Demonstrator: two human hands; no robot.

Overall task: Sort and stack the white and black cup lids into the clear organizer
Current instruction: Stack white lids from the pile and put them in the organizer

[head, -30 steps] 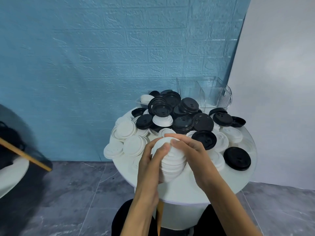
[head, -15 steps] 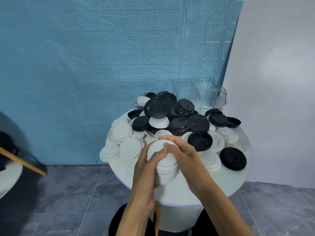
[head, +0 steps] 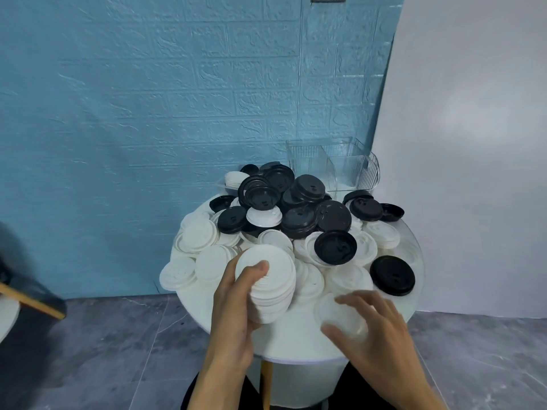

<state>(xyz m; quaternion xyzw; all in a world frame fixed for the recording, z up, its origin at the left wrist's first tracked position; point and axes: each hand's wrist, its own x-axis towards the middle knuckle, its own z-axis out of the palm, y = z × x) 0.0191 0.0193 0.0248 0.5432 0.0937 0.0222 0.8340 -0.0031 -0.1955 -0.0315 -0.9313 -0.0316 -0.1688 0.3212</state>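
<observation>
Our left hand (head: pixel 233 303) grasps a tilted stack of white lids (head: pixel 270 284) near the round table's (head: pixel 296 344) 6 o'clock edge; our right hand (head: pixel 370 327), blurred, curls its fingers round a single white lid (head: pixel 337 316) at 5 o'clock. The clear organizer (head: pixel 334 167) stands at 1 o'clock behind the black lids (head: pixel 296 202)

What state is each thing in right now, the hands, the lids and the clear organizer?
left hand: grips the stack of white lids, thumb on top
right hand: blurred, fingers spread over a loose white lid; grip unclear
clear organizer: upright behind the pile, no lids visible inside
black lids: loose, heaped, unsorted
round table: covered in lids
</observation>
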